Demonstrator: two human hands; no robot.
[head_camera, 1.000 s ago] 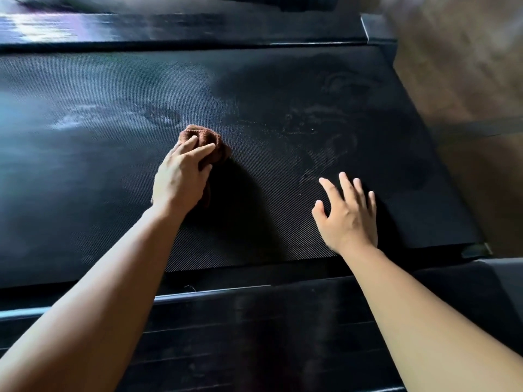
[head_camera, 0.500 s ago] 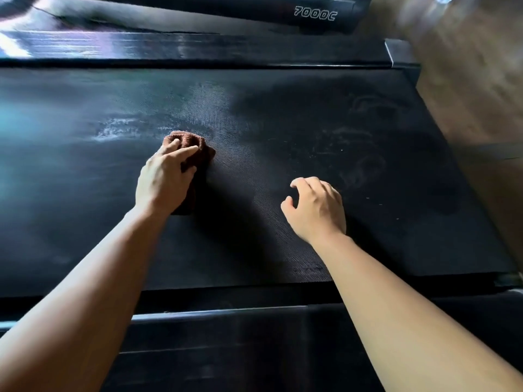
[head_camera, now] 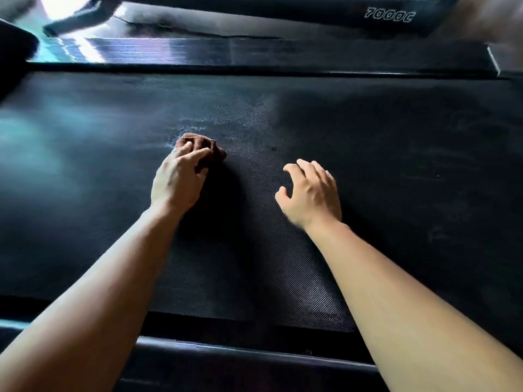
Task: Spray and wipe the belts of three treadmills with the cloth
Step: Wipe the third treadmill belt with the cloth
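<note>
A black textured treadmill belt [head_camera: 368,171] fills most of the view. My left hand [head_camera: 178,179] presses a bunched brown cloth [head_camera: 202,144] flat onto the belt near its middle; the fingers cover the cloth's near half. Pale damp streaks [head_camera: 215,125] lie on the belt just beyond the cloth. My right hand [head_camera: 311,193] hovers or rests on the belt to the right of the cloth, fingers curled and apart, holding nothing. No spray bottle shows.
The glossy far side rail [head_camera: 254,49] runs across the top, with a dark cover marked "7000C" [head_camera: 390,14] behind it. The near side rail [head_camera: 240,352] crosses the bottom under my forearms. Wood floor [head_camera: 509,29] shows at the top right corner.
My left hand has slid the cloth leftward along the belt into the damp streaks. My right hand lifted from flat, curled its fingers and moved left with it. The view shifted left.
</note>
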